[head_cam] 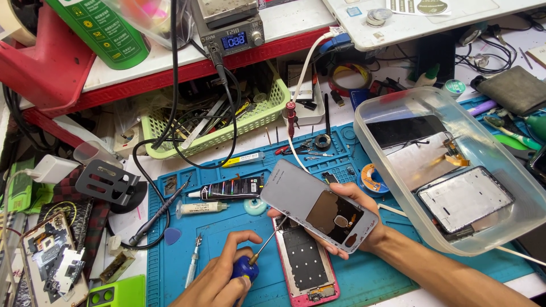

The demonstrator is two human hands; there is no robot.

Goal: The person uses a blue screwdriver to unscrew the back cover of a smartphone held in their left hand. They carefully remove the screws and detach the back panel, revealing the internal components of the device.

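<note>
My right hand holds a grey phone back panel tilted above the blue work mat, fingers wrapped around its near end. The panel's inner side shows a dark patch with cut-outs. My left hand grips a small screwdriver with a blue handle. Its thin shaft points up and right, and its tip sits at the panel's lower edge. Beneath both lies an opened phone body with a pink frame, flat on the mat.
A clear plastic tub with phone screens and frames stands at the right. Two glue tubes, a black soldering iron and a loose driver lie at the left. Behind are a green basket and a red shelf.
</note>
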